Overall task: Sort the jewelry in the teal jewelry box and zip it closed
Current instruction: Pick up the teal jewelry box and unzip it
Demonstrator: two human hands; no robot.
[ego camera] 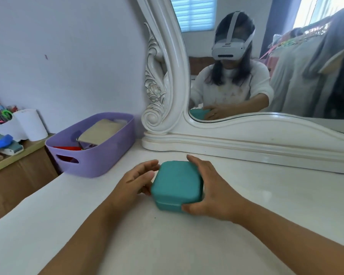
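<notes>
The teal jewelry box point(177, 183) sits closed on the white dresser top point(256, 195), lid down, its seam showing along the front. My right hand point(211, 193) grips the box from the right, thumb on the front corner and fingers along the far side. My left hand point(135, 181) is at the box's left side, fingers loosely bent and touching its edge. No jewelry is in sight; the inside of the box is hidden.
A purple plastic basket point(91, 155) with papers stands at the back left. A large white carved mirror point(246, 139) runs along the back. Left of the dresser, a lower wooden cabinet point(18, 169) carries paper rolls and clutter.
</notes>
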